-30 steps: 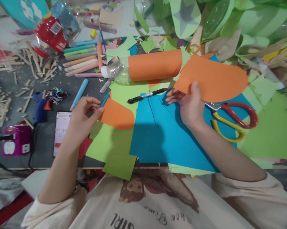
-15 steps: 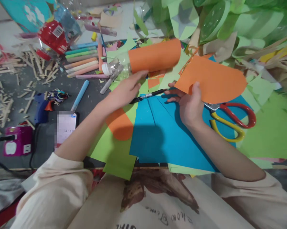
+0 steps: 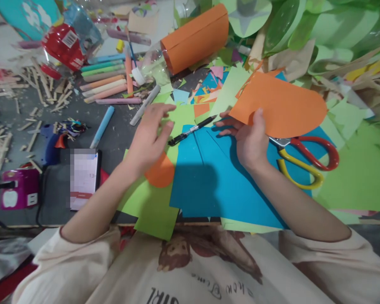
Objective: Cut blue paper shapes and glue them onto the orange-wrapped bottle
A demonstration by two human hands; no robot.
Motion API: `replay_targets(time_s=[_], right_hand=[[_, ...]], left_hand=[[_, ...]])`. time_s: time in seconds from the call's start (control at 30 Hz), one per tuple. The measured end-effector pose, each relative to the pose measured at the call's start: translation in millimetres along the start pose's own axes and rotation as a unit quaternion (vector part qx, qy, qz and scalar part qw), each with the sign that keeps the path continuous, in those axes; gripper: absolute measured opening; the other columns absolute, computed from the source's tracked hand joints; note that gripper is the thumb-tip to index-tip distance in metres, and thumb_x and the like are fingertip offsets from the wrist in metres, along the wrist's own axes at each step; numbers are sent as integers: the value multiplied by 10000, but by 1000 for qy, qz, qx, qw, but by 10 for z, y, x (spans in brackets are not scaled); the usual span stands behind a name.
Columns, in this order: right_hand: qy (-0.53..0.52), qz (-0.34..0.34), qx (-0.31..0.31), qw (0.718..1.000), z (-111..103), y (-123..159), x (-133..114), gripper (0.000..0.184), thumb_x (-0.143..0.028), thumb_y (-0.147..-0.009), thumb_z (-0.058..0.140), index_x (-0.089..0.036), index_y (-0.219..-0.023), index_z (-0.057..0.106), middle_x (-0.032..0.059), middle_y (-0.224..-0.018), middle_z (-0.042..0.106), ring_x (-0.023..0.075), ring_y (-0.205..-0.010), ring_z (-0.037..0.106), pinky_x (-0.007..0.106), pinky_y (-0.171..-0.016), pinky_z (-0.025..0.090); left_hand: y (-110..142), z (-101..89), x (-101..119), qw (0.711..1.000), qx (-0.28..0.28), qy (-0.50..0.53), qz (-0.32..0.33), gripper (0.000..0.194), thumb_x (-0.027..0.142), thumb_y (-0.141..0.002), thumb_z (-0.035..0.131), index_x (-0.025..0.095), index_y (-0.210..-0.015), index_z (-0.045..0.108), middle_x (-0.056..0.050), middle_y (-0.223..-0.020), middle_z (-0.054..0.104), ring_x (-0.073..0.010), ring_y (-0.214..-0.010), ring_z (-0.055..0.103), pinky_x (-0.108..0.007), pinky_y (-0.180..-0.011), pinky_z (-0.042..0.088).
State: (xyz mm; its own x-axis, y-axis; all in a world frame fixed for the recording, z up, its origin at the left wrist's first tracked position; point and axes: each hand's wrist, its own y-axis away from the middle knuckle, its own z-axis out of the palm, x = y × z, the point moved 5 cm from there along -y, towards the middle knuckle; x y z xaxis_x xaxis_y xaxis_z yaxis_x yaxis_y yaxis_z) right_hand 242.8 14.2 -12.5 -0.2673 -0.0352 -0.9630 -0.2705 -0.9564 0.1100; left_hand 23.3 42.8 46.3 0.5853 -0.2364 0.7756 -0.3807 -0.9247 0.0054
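Note:
My right hand (image 3: 251, 137) pinches the lower edge of a large orange paper cut-out (image 3: 280, 105) with a rounded end, held above the blue paper sheets (image 3: 215, 177). My left hand (image 3: 148, 135) hovers with its fingers spread and holds nothing, just left of a black pen (image 3: 191, 130). Under that hand a smaller orange cut-out (image 3: 160, 172) lies on green paper (image 3: 148, 207). A plastic bottle wrapped in orange paper (image 3: 192, 37) lies tilted at the back.
Red and yellow scissors (image 3: 306, 158) lie right of my right hand. Pastel glue sticks (image 3: 104, 82), wooden sticks (image 3: 34, 84), a blue glue gun (image 3: 52, 145), a phone (image 3: 84, 177) and a pink power adapter (image 3: 17, 192) crowd the left. Green paper and leaves (image 3: 319, 29) fill the right.
My left hand let go of the small orange cut-out, pushed the orange-wrapped bottle away to the back, and has drawn back toward the pen. My right hand has stayed put.

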Motion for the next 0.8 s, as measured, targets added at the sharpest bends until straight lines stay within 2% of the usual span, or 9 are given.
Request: replay_targets(time_s=[0.1, 0.2, 0.3, 0.37, 0.47, 0.53, 0.6, 0.67, 0.8], right_hand=[[2, 7, -11, 1000, 23, 19, -9, 575, -800, -747, 515, -271, -946, 623, 46, -830, 704, 232, -747, 688, 347, -587, 555], [-5, 15, -10, 1000, 68, 66, -39, 541, -760, -799, 492, -256, -925, 645, 56, -862, 705, 224, -753, 684, 347, -603, 547], [12, 16, -15, 1000, 113, 107, -58, 562, -761, -800, 488, -235, -906, 654, 71, -851, 695, 234, -759, 686, 368, -619, 545], [29, 8, -6, 1000, 113, 119, -65, 556, -769, -795, 478, -250, -885, 655, 72, -827, 693, 238, -777, 687, 369, -623, 544], [31, -7, 25, 999, 79, 123, -74, 502, -739, -813, 465, -281, -866, 664, 64, -848, 709, 234, -833, 692, 361, -639, 550], [24, -8, 45, 999, 59, 130, -77, 470, -704, -831, 473, -280, -859, 673, 58, -863, 721, 229, -845, 695, 361, -659, 560], [21, 0, 64, 998, 49, 145, -78, 441, -654, -858, 481, -260, -859, 679, 57, -859, 728, 219, -850, 699, 358, -706, 569], [12, 8, 83, 996, 41, 161, -82, 427, -603, -883, 473, -231, -875, 682, 57, -858, 731, 205, -869, 702, 350, -783, 566], [7, 31, 84, 996, 40, 166, -70, 492, -612, -877, 454, -182, -903, 691, 84, -906, 734, 220, -921, 706, 357, -831, 550]], left_hand=[[373, 70, -12, 992, -27, 92, -79, 331, 360, -938, 446, 215, -1209, 567, -119, -1250, 611, -232, -1136, 619, -354, -918, 548], [634, 215, -25, 968, -61, 205, -131, 328, 388, -950, 410, 243, -1201, 564, -115, -1396, 555, -254, -1280, 559, -366, -943, 551], [708, 373, -52, 931, -95, 294, -192, 400, 421, -971, 332, 233, -1276, 510, -121, -1372, 584, -244, -1186, 629, -349, -841, 588], [688, 453, -24, 923, -111, 318, -186, 457, 455, -989, 266, 238, -1344, 456, -115, -1341, 608, -232, -1124, 658, -331, -795, 593], [648, 486, 134, 967, -87, 233, -53, 480, 463, -1012, 253, 279, -1442, 361, -103, -1491, 483, -253, -1312, 539, -367, -936, 559], [684, 531, 306, 988, -81, 109, 77, 518, 467, -1007, 327, 276, -1488, 315, -116, -1587, 347, -293, -1467, 340, -455, -1114, 431], [765, 620, 461, 978, -84, -19, 189, 593, 488, -989, 383, 247, -1522, 282, -141, -1604, 310, -328, -1516, 215, -559, -1214, 230], [845, 724, 553, 956, -91, -119, 252, 609, 462, -979, 428, 259, -1534, 282, -113, -1592, 350, -338, -1523, 184, -603, -1229, 113], [954, 889, 600, 918, -135, -205, 310, 572, 260, -939, 536, 316, -1489, 386, -40, -1553, 433, -320, -1516, 223, -590, -1230, 148]])
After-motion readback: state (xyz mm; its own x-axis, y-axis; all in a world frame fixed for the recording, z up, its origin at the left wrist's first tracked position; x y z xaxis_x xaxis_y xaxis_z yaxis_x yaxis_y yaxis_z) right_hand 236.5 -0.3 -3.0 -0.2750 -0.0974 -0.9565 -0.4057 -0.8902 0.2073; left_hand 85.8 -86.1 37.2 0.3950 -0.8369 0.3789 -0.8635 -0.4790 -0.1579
